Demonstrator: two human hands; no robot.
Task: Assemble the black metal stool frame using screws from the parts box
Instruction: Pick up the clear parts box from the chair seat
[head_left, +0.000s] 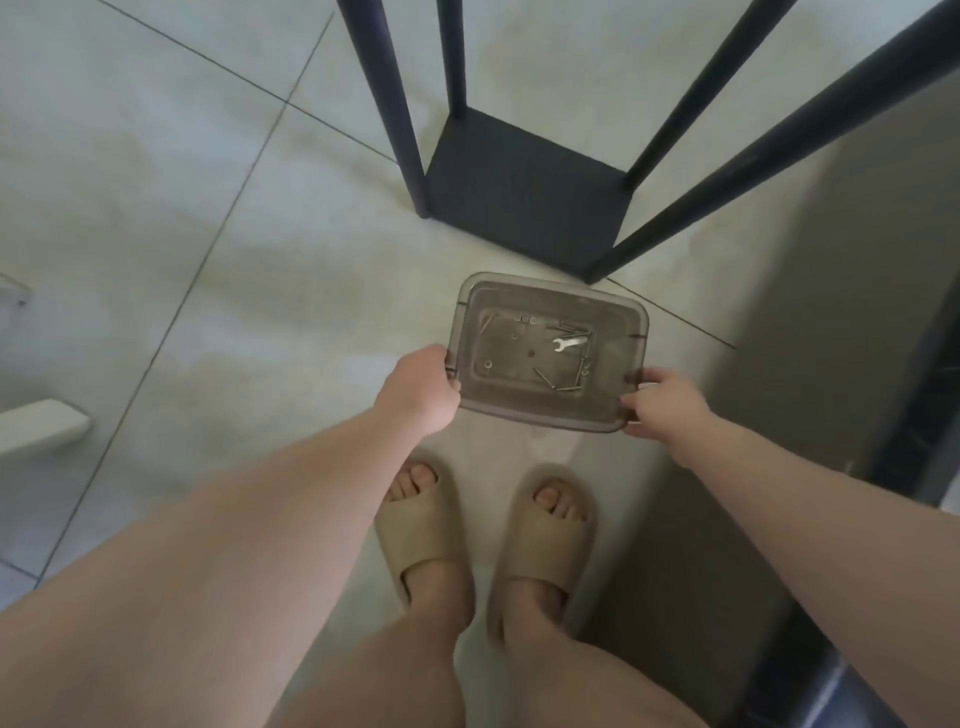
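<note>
A smoky translucent parts box (618, 322) hangs above the floor between my hands. My left hand (423, 387) grips its left rim and my right hand (662, 402) grips its right rim. Inside lie a small silver wrench (570, 343), several dark screws (543, 378) and a few washers. Just beyond the box stands the black metal stool frame (524, 192), upside down, with its seat panel flat on the floor. Its legs (384, 98) rise toward me.
Pale floor tiles (156, 208) stretch to the left. A white object (41, 426) lies at the left edge. A grey wall with a dark base strip (914, 415) runs along the right. My feet in beige slippers (421, 530) stand right below the box.
</note>
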